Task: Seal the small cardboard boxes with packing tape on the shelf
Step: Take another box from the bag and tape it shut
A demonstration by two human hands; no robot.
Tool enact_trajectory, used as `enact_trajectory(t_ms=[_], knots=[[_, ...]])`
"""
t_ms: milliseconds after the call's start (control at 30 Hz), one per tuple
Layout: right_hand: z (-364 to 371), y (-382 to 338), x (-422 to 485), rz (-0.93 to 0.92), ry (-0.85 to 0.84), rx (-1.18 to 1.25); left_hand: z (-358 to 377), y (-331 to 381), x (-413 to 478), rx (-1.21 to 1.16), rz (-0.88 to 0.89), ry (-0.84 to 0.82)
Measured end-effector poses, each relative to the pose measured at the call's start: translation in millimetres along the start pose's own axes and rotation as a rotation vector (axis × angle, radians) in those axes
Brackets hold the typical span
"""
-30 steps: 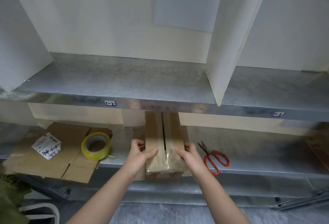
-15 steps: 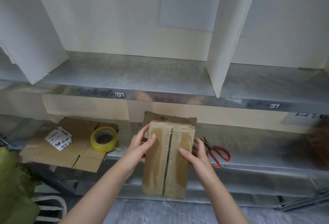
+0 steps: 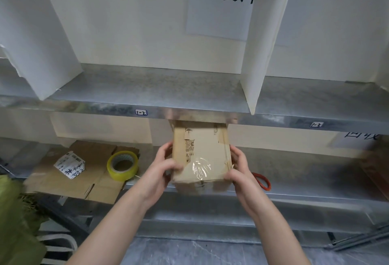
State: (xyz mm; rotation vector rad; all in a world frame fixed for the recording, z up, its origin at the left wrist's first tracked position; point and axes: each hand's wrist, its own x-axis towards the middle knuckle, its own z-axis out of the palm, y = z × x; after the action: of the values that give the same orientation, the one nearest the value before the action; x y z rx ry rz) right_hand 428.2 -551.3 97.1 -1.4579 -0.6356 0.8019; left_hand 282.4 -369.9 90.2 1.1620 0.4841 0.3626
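At the far left, a green cloth (image 3: pixel 12 212) hangs below the lower shelf (image 3: pixel 305 165). On the left part of that shelf lies a flattened sheet of cardboard (image 3: pixel 101 189). A small white parcel (image 3: pixel 70 164) with a printed label and a roll of yellowish packing tape (image 3: pixel 122 165) sit on the sheet, the roll lying flat just right of the parcel.

The left hand (image 3: pixel 163 165) grips the left side of the small cardboard box (image 3: pixel 200 149), fingers curled round its edge and thumb on the face turned to the camera. The box is held at the shelf's front edge, and its far end reaches under the lip of the upper shelf (image 3: pixel 147 88). Whether it rests on the lower shelf I cannot tell. A patch of clear tape (image 3: pixel 201 168) glints low on its face.

The right hand (image 3: pixel 237 170) clasps the box's right side, thumb at the lower corner. Just beyond it, a red scissors handle (image 3: pixel 262 181) shows on the shelf.
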Motion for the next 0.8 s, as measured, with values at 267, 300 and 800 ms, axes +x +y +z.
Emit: enact_trajectory(t_ms=[267,300,800], knots=[[-4,43,23,-0.013,0.085,-0.316,-9,-34,24,0.288,0.142,0.061],[-4,52,25,-0.020,0.087,-0.358,-10,-40,25,0.297,0.123,0.076],[1,156,55,0.232,0.247,-0.458,-34,-120,43,0.477,-0.206,0.125]])
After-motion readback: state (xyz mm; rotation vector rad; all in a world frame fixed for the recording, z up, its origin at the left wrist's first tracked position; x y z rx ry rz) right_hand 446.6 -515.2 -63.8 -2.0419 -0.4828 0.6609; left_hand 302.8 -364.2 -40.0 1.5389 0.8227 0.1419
